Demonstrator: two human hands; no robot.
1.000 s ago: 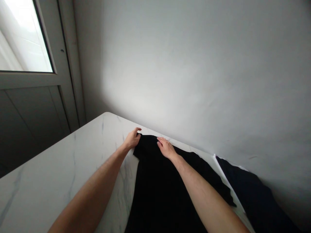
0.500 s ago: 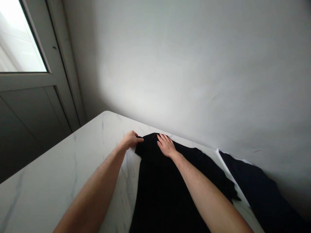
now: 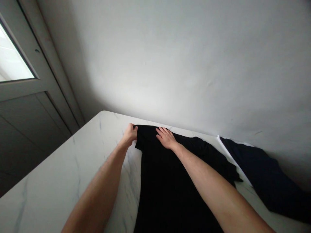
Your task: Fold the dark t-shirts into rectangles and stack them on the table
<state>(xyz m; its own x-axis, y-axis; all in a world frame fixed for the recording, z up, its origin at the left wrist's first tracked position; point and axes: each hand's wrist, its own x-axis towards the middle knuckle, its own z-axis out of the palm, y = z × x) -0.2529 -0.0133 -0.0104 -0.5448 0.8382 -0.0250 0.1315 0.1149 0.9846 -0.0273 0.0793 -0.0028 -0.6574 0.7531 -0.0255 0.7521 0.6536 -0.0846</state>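
Straightening seems in hand: left of centre, the left hand (image 3: 129, 134) apparently pinches a corner of the black garment (image 3: 165, 184), laid from mid-frame to the bottom; the right hand (image 3: 166, 138) lies fingers-spread on it. The next move calls for even tension.

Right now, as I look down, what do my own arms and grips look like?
Your left forearm and right forearm are bare, with no sleeves in view. The left grip and right grip are ungloved hands; I see no rings, watches or bracelets.
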